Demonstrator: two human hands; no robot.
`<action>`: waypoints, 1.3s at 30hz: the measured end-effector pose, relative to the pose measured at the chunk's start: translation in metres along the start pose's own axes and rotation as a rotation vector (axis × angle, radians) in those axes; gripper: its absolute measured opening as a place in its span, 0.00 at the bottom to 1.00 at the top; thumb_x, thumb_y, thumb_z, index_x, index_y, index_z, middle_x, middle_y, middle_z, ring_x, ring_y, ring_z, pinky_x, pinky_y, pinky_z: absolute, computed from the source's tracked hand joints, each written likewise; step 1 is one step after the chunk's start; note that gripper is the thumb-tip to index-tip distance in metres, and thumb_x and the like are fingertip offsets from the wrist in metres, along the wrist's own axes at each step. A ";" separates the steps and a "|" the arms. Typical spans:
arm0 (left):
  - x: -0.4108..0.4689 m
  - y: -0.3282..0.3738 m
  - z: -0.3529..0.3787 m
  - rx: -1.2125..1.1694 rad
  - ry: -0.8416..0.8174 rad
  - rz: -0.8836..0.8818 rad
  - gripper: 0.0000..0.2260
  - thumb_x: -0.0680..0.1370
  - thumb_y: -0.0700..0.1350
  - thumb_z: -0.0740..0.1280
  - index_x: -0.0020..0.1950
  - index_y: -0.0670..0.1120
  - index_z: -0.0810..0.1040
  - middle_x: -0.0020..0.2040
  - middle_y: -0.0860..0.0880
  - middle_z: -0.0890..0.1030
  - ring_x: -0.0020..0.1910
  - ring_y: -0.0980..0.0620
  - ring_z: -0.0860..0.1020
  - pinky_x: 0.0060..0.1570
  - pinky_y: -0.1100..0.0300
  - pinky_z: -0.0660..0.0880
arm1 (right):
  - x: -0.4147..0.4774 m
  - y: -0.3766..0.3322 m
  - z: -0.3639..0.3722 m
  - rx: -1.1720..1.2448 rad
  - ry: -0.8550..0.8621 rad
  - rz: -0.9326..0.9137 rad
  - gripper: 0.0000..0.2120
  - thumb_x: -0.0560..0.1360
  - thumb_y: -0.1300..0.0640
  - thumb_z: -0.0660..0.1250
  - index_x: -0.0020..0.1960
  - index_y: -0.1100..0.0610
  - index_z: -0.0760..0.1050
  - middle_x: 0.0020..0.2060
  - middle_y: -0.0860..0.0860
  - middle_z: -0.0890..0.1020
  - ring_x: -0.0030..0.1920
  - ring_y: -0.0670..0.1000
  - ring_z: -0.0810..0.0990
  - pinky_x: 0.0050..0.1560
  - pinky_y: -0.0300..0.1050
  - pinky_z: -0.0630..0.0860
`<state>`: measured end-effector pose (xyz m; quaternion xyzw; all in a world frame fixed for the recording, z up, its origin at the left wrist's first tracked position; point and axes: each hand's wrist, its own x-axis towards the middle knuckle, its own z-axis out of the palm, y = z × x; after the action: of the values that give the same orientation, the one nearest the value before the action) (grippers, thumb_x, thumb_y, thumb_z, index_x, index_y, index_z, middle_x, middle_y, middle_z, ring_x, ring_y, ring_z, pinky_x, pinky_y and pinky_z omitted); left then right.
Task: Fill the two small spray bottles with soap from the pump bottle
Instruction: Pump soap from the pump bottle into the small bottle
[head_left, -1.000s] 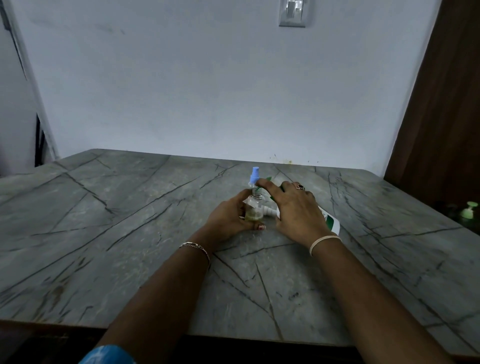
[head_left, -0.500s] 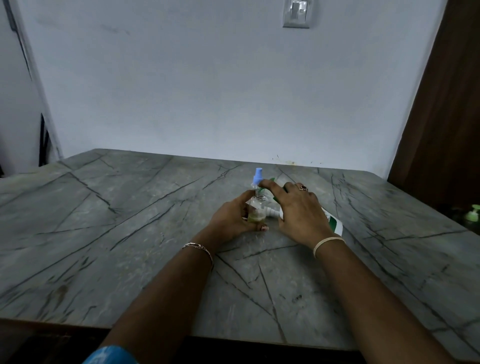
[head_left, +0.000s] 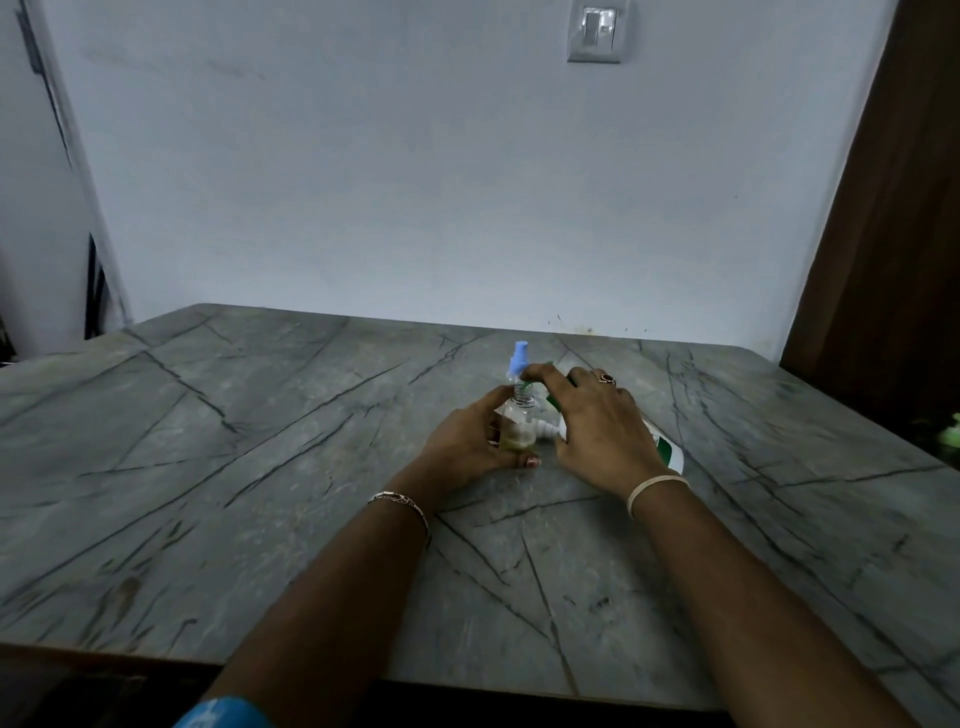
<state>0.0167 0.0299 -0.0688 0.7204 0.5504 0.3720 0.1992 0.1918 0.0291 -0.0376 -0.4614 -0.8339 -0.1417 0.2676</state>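
Note:
My left hand (head_left: 467, 441) grips a small clear spray bottle (head_left: 517, 428) that stands upright on the table with yellowish liquid in its lower part and a bare threaded neck. A second small bottle with a blue spray top (head_left: 519, 356) stands just behind it. My right hand (head_left: 597, 421) lies over the white and green pump bottle (head_left: 667, 452), which is tipped on its side. Its white nozzle (head_left: 548, 429) points at the clear bottle. My right fingertips reach over the clear bottle's neck. Most of the pump bottle is hidden under my hand.
The grey veined stone table (head_left: 260, 493) runs to a white wall behind. A brown door (head_left: 893, 234) stands at the right, with a green pump top (head_left: 950, 431) low beside it. A wall switch (head_left: 597, 31) is above.
Both hands and the bottles keep their places. Only the view shifts a little.

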 end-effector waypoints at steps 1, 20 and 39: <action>0.000 0.000 0.000 -0.006 -0.001 -0.004 0.42 0.65 0.52 0.79 0.74 0.56 0.61 0.54 0.50 0.82 0.51 0.54 0.81 0.58 0.56 0.76 | -0.001 0.001 0.000 -0.007 -0.005 0.000 0.36 0.70 0.59 0.68 0.73 0.41 0.57 0.52 0.52 0.75 0.57 0.56 0.73 0.55 0.52 0.71; -0.005 0.005 -0.001 -0.002 0.002 -0.015 0.42 0.66 0.50 0.79 0.75 0.53 0.60 0.56 0.50 0.80 0.52 0.53 0.80 0.56 0.62 0.73 | -0.003 -0.001 -0.003 -0.020 -0.024 0.007 0.37 0.71 0.58 0.68 0.74 0.41 0.55 0.52 0.53 0.74 0.57 0.56 0.73 0.56 0.53 0.71; -0.004 0.003 -0.001 0.019 0.000 0.003 0.43 0.67 0.51 0.78 0.76 0.53 0.59 0.56 0.50 0.81 0.53 0.54 0.79 0.54 0.64 0.72 | -0.005 -0.001 -0.005 -0.042 -0.050 -0.004 0.37 0.73 0.57 0.66 0.75 0.39 0.52 0.53 0.53 0.73 0.58 0.56 0.72 0.57 0.53 0.71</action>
<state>0.0178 0.0251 -0.0675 0.7229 0.5530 0.3673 0.1918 0.1951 0.0222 -0.0363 -0.4687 -0.8381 -0.1480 0.2366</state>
